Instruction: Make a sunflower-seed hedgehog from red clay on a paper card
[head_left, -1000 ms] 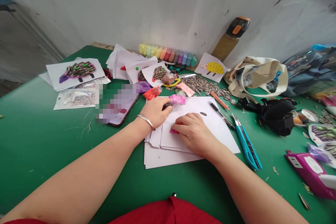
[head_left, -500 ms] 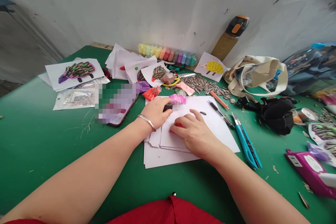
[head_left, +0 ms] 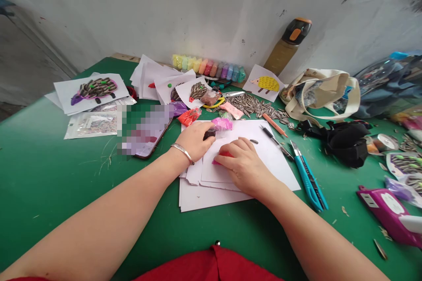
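Observation:
On the left half of the white paper stack, my left hand curls its thumb and fingers round a small packet of black clay. My right hand bends its fingers over a piece of red and pink clay lying on the sheet, most of it covered by the fingers. Just beyond the right fingertips lies a single sunflower seed. A packet of bright pink clay touches the paper's far edge, beside a packet of red clay.
Right of the paper lie a black pen, an orange marker and a blue box cutter with its blade showing. A phone rests on the left. Behind are a seed pile, hedgehog pictures and a bottle.
My right fingers have drawn closer together over the clay; the index finger, stretched out before, is now bent in. My left hand stays on the black clay packet. The view has shifted slightly.

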`<state>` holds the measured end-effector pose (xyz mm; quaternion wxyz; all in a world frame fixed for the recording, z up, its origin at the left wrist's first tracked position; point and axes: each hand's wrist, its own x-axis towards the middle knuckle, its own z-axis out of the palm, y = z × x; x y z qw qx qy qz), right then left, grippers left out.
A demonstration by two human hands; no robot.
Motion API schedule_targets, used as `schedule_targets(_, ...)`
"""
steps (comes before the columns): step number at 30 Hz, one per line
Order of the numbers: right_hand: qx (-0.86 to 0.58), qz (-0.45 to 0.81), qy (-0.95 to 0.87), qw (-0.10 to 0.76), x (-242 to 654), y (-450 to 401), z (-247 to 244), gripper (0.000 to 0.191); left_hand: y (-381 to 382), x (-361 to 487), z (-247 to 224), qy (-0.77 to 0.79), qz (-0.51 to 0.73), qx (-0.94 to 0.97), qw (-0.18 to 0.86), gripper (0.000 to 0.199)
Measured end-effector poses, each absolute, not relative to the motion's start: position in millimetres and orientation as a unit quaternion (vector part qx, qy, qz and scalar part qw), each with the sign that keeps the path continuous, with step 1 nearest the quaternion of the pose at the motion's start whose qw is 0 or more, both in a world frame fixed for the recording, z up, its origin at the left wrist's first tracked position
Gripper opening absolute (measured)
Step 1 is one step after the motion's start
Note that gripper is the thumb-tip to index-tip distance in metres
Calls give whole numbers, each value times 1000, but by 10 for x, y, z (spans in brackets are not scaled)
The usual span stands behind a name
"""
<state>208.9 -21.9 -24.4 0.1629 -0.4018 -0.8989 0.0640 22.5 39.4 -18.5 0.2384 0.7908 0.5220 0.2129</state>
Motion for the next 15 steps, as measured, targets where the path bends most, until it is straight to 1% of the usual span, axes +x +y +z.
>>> schedule_targets(2, -400, 73, -899, 165, 2077, -212, -253, 34, 395, 225, -191, 522, 214, 791, 237, 40)
schedule_targets(7, -413, 125, -880, 200, 2068, -198, -233, 35, 395, 227, -196, 521, 213, 793, 234, 40)
schedule_targets(11, -409, 126, -885, 184, 2049, -217, -224, 33, 393, 225, -192, 521, 212, 794, 232, 40)
schedule_targets(15, -406, 118, -890, 170, 2025, -238, -236, 24, 393, 223, -194, 520, 211, 794, 231, 40)
